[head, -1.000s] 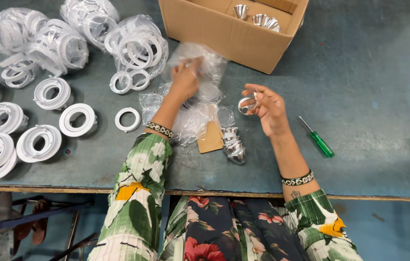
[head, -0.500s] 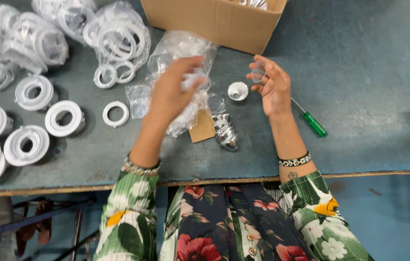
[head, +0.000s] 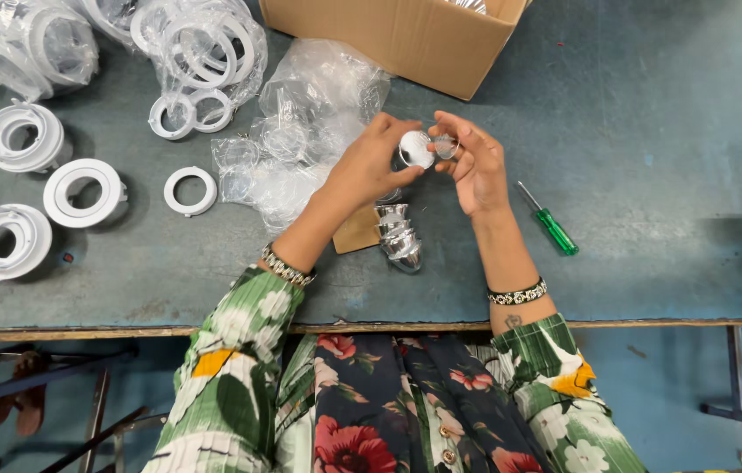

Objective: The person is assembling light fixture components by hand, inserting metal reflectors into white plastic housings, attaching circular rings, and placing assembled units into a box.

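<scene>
Both hands meet above the middle of the grey table (head: 651, 175). My left hand (head: 371, 162) pinches a small shiny silver cup-shaped part (head: 414, 149). My right hand (head: 474, 162) faces it and holds a small clear round disc (head: 446, 145) against that part with its fingertips. Just below the hands a short stack of nested silver cups (head: 399, 236) lies on its side next to a brown card tag (head: 358, 232). Crumpled clear plastic bags (head: 309, 131) lie to the left of my hands.
An open cardboard box (head: 397, 39) stands at the back. A green-handled screwdriver (head: 550, 223) lies right of my right hand. White plastic rings and ring housings (head: 82, 188) lie loose at the left, several more bagged at the back left (head: 200, 44). The table's front edge runs below my forearms.
My left hand left the plastic bags and came right to meet my right hand, now holding a silver cup. The right hand stayed near the same spot with the small round piece.
</scene>
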